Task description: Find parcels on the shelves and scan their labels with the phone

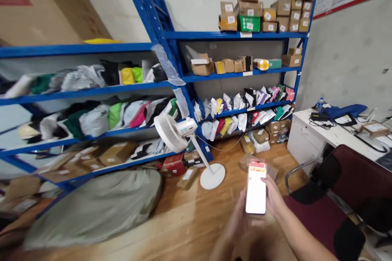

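A smartphone (256, 193) with a bright, mostly white screen and a red band along its top is held upright in front of me. My right hand (274, 196) grips its right side, with the thumb over the screen's upper right edge. Along the lower left edge of the phone, my left hand (240, 214) is closed around it, somewhat blurred, its fingers partly hidden behind. A brown cardboard box (272, 172) shows partly behind the phone; I cannot tell whether it touches my hands.
Blue shelving (211, 76) carries bagged parcels and boxes. A white fan (174, 132) stands on the wooden floor before it, beside a grey-green folded cover (101, 204). To the right are a dark red chair (318, 220) and a white desk (329, 130). Several boxes lie on the floor.
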`<state>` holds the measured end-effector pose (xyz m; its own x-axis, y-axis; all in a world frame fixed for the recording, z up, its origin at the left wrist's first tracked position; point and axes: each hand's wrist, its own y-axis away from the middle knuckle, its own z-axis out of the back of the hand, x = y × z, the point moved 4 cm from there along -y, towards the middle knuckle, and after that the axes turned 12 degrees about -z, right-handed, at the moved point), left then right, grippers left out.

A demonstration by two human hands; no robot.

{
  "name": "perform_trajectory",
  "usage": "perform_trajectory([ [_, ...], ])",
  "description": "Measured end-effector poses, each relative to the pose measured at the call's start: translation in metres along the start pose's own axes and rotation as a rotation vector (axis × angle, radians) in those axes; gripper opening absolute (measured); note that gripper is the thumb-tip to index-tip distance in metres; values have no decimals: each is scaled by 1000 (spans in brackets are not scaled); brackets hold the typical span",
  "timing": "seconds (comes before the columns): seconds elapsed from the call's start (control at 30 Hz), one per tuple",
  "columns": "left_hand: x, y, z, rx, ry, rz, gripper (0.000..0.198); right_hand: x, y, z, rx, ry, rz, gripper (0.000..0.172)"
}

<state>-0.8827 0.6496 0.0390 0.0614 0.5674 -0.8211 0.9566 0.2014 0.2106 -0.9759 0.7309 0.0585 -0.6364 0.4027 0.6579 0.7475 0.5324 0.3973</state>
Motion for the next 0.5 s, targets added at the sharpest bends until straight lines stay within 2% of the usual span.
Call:
perform_trajectory([
  [0.1, -32, -12, -3, 37, 65, -97, 88, 8, -20, -25, -7, 20, 34, 35],
  [0.23, -63, -26, 8, 5, 78, -99, 89, 12, -32, -54, -14, 48, 100, 32],
  [0.37, -78, -34, 23, 34, 93, -66, 78, 12, -46, -72, -46, 88, 139, 37],
  [0.5, -82, -45, 42, 15, 149, -45, 78, 7, -60, -83, -65, 131, 131, 35],
])
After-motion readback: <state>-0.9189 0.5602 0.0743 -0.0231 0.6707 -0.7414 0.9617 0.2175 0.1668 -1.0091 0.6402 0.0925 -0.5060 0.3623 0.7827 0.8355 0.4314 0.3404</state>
